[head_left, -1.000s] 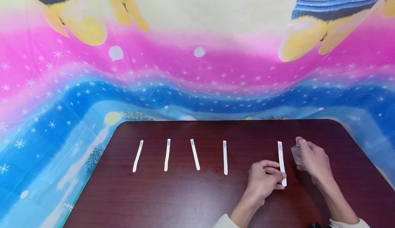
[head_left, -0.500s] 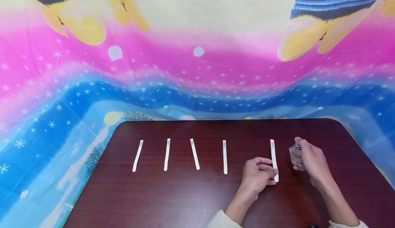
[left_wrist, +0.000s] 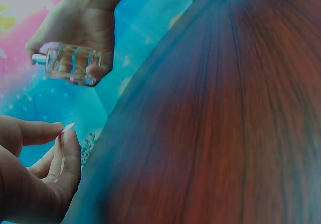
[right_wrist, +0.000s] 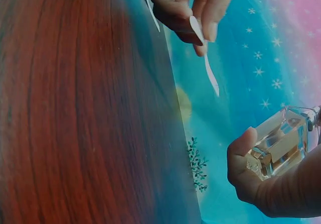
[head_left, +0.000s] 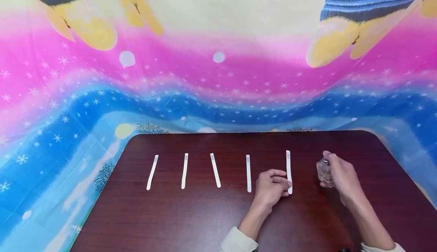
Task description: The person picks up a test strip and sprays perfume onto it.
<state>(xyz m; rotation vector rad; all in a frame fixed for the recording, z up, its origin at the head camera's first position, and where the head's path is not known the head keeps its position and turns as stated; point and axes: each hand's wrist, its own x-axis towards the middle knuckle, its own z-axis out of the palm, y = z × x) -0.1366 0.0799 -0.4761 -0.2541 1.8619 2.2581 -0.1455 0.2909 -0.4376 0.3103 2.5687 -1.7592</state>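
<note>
My left hand (head_left: 271, 189) pinches the lower end of a white perfume test strip (head_left: 288, 163) between thumb and fingers. The strip points away from me, with small dark lettering at its far end, too small to read. In the right wrist view that strip (right_wrist: 213, 78) looks slightly bent. To its right, my right hand (head_left: 346, 180) grips a clear glass perfume bottle (head_left: 322, 171). Through the bottle's glass (left_wrist: 72, 66), in the left wrist view, its sprayer neck shows near a fingertip. Pale amber liquid shows inside the bottle (right_wrist: 283, 143) in the right wrist view.
Several more white strips (head_left: 248, 174) lie in a spaced row across the dark wooden table (head_left: 191, 221), left of my hands. A colourful printed cloth (head_left: 218, 89) hangs behind the table's far edge. A small dark object (head_left: 345, 250) peeks in at the bottom edge.
My left hand has carried the strip to the left, away from the bottle. The right hand has shifted slightly left and turned, so more of the bottle shows.
</note>
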